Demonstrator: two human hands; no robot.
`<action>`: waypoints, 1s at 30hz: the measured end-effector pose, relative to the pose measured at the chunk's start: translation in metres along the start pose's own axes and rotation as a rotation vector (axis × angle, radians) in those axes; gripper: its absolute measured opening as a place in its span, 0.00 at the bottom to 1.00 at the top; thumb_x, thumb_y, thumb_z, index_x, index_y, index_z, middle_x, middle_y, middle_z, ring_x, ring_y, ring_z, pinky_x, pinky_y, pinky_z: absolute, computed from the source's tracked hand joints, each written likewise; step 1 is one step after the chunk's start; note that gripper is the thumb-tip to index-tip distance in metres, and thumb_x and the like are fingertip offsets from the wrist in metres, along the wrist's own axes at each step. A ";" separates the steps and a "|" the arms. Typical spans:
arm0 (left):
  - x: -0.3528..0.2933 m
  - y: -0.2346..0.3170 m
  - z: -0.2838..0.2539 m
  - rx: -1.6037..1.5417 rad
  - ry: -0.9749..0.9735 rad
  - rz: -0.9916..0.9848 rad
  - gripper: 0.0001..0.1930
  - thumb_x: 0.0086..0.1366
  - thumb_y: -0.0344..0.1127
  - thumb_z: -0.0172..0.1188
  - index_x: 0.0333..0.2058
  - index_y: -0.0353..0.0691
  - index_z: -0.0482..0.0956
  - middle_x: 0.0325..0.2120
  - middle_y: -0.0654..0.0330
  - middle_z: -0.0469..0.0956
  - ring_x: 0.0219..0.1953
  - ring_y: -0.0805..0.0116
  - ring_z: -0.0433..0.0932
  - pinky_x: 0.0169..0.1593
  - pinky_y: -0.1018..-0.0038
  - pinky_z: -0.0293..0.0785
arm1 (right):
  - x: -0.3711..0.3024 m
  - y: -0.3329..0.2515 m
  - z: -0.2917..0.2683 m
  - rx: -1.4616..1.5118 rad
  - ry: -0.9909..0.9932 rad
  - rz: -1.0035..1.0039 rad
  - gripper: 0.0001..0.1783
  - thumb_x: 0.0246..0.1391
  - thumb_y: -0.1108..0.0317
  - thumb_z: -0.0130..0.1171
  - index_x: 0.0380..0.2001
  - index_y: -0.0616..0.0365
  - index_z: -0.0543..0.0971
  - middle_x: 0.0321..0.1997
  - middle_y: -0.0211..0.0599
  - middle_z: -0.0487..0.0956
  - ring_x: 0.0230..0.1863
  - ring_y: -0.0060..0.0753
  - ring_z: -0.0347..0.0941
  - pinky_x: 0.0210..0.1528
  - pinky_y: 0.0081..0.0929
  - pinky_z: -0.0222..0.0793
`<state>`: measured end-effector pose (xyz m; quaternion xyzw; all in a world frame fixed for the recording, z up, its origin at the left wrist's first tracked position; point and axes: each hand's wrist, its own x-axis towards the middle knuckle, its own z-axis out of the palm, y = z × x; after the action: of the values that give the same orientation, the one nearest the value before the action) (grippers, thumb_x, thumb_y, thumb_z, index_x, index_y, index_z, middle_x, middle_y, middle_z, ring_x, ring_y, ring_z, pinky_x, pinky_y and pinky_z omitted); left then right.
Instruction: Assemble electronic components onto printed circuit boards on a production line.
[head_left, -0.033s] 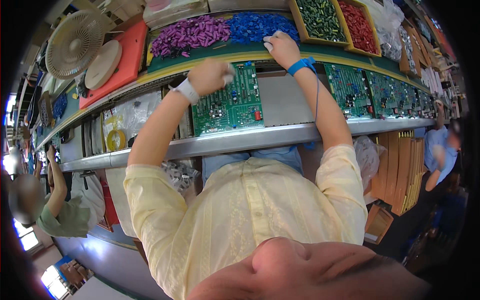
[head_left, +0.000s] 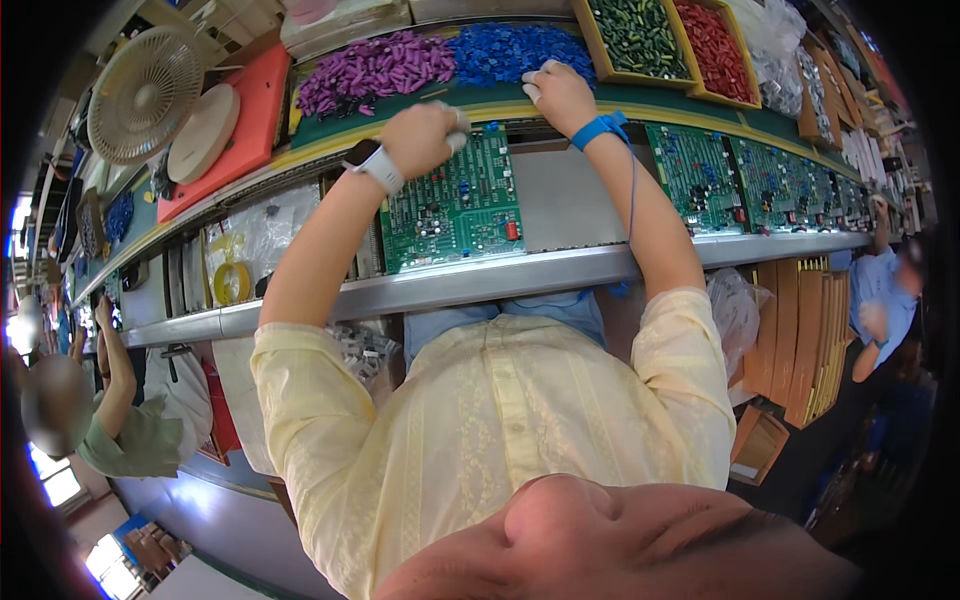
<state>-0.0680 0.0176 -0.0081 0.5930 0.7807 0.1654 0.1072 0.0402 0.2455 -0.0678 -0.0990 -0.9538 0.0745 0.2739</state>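
Note:
My left hand (head_left: 424, 138), with white covers on its fingertips and a watch on the wrist, is held over the upper left of a green circuit board (head_left: 455, 215). Its fingers are curled together; anything between them is too small to make out. The board carries small blue parts, black parts and a red block near its lower right corner. At the front edge of a heap of blue components (head_left: 515, 52) is my right hand (head_left: 563, 98), fingertips also covered and pinched together. Whatever they grip is hidden. A blue strap with a cord circles that wrist.
Purple components (head_left: 375, 70) lie left of the blue heap; yellow trays of green parts (head_left: 640, 40) and red parts (head_left: 716, 55) stand right. More circuit boards (head_left: 695, 180) line the rail (head_left: 480, 274) rightward. A fan (head_left: 145, 95) is far left. Co-workers sit at both sides.
My left hand has shifted slightly left and its wrist has turned, so the dark watch face now shows. My right hand has barely moved, staying at the blue heap's edge.

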 end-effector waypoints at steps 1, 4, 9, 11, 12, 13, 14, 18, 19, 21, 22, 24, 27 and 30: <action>0.020 -0.005 0.008 0.119 0.127 0.076 0.12 0.54 0.34 0.55 0.38 0.44 0.78 0.34 0.52 0.77 0.38 0.54 0.76 0.41 0.64 0.73 | 0.001 0.001 0.000 -0.033 0.006 -0.063 0.08 0.45 0.65 0.58 0.31 0.54 0.80 0.29 0.38 0.73 0.37 0.43 0.70 0.39 0.38 0.68; 0.063 -0.019 0.028 0.252 0.260 0.018 0.14 0.56 0.34 0.53 0.43 0.44 0.77 0.38 0.52 0.74 0.41 0.53 0.73 0.43 0.63 0.73 | -0.001 0.005 0.004 -0.048 0.027 -0.079 0.08 0.45 0.66 0.59 0.31 0.53 0.80 0.29 0.37 0.73 0.35 0.41 0.70 0.38 0.37 0.69; 0.086 -0.019 0.041 0.277 0.243 -0.019 0.13 0.57 0.34 0.53 0.41 0.43 0.76 0.35 0.53 0.73 0.40 0.53 0.74 0.41 0.62 0.73 | -0.003 0.012 0.006 0.010 0.050 -0.096 0.08 0.46 0.66 0.57 0.32 0.50 0.80 0.29 0.35 0.72 0.35 0.41 0.69 0.38 0.38 0.68; 0.089 -0.016 0.040 0.220 0.219 -0.006 0.10 0.56 0.33 0.54 0.38 0.42 0.76 0.34 0.52 0.73 0.39 0.52 0.74 0.40 0.62 0.73 | -0.003 0.014 0.006 0.030 0.046 -0.091 0.07 0.47 0.65 0.57 0.31 0.50 0.80 0.30 0.36 0.72 0.36 0.41 0.69 0.38 0.38 0.68; 0.091 -0.013 0.040 0.205 0.211 -0.005 0.08 0.56 0.32 0.54 0.35 0.41 0.76 0.34 0.51 0.74 0.38 0.52 0.74 0.40 0.61 0.73 | -0.004 0.015 0.006 0.033 0.047 -0.075 0.07 0.47 0.65 0.57 0.31 0.50 0.79 0.30 0.36 0.73 0.36 0.41 0.69 0.38 0.38 0.68; 0.091 -0.015 0.040 0.211 0.207 0.001 0.08 0.56 0.32 0.54 0.35 0.41 0.76 0.34 0.51 0.74 0.38 0.52 0.74 0.40 0.61 0.73 | -0.003 0.013 0.006 0.041 0.050 -0.065 0.07 0.47 0.65 0.56 0.31 0.51 0.78 0.30 0.36 0.73 0.37 0.41 0.69 0.38 0.38 0.68; 0.090 -0.018 0.042 0.193 0.219 -0.007 0.08 0.56 0.32 0.54 0.35 0.41 0.76 0.34 0.51 0.74 0.37 0.52 0.75 0.40 0.61 0.73 | -0.002 0.013 0.003 0.078 0.041 -0.051 0.07 0.48 0.65 0.56 0.31 0.52 0.77 0.30 0.36 0.73 0.37 0.42 0.69 0.38 0.38 0.68; 0.082 -0.024 0.042 0.161 0.275 -0.003 0.09 0.55 0.31 0.53 0.36 0.41 0.77 0.34 0.48 0.74 0.37 0.51 0.75 0.40 0.60 0.73 | 0.000 0.004 0.002 0.087 0.081 -0.053 0.07 0.48 0.65 0.55 0.31 0.53 0.75 0.30 0.39 0.74 0.35 0.45 0.71 0.37 0.40 0.68; 0.077 -0.027 0.039 0.176 0.282 -0.028 0.09 0.55 0.31 0.53 0.36 0.41 0.77 0.34 0.48 0.74 0.37 0.51 0.75 0.40 0.60 0.73 | 0.002 -0.008 -0.004 0.177 0.069 0.011 0.07 0.48 0.65 0.55 0.31 0.54 0.74 0.29 0.40 0.75 0.35 0.46 0.71 0.36 0.40 0.68; 0.073 -0.030 0.037 0.225 0.179 -0.040 0.10 0.54 0.31 0.53 0.36 0.41 0.77 0.34 0.47 0.74 0.36 0.50 0.75 0.40 0.60 0.73 | 0.003 -0.029 -0.016 0.271 0.047 0.044 0.07 0.47 0.65 0.55 0.29 0.55 0.73 0.28 0.43 0.76 0.33 0.48 0.73 0.34 0.42 0.68; 0.075 -0.024 0.037 0.218 0.182 -0.072 0.10 0.54 0.31 0.53 0.36 0.42 0.77 0.34 0.47 0.74 0.37 0.50 0.75 0.41 0.61 0.72 | 0.000 -0.031 -0.020 0.302 0.031 -0.006 0.07 0.47 0.65 0.55 0.29 0.55 0.72 0.29 0.42 0.76 0.34 0.48 0.72 0.34 0.41 0.68; 0.078 -0.016 0.038 0.213 0.200 -0.096 0.10 0.54 0.32 0.52 0.36 0.42 0.78 0.33 0.48 0.75 0.38 0.51 0.75 0.41 0.61 0.72 | -0.008 -0.039 -0.027 0.319 -0.001 -0.118 0.07 0.45 0.68 0.56 0.28 0.54 0.70 0.28 0.41 0.72 0.34 0.47 0.70 0.35 0.40 0.66; 0.067 -0.016 0.040 0.181 0.315 -0.073 0.10 0.56 0.33 0.51 0.36 0.43 0.78 0.33 0.50 0.74 0.36 0.52 0.75 0.39 0.62 0.73 | -0.016 -0.064 -0.039 0.417 -0.138 -0.103 0.07 0.45 0.70 0.56 0.29 0.56 0.71 0.28 0.42 0.70 0.35 0.47 0.69 0.37 0.39 0.64; 0.046 0.000 0.033 -0.020 0.481 -0.101 0.08 0.55 0.31 0.53 0.33 0.42 0.79 0.32 0.54 0.74 0.36 0.54 0.74 0.40 0.64 0.72 | -0.021 -0.073 -0.043 0.484 -0.242 -0.102 0.08 0.45 0.71 0.56 0.32 0.56 0.72 0.30 0.43 0.72 0.36 0.47 0.69 0.38 0.39 0.65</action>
<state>-0.0682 0.0663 -0.0373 0.4955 0.8109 0.3038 -0.0678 0.0698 0.1739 -0.0283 0.0273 -0.9377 0.2977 0.1770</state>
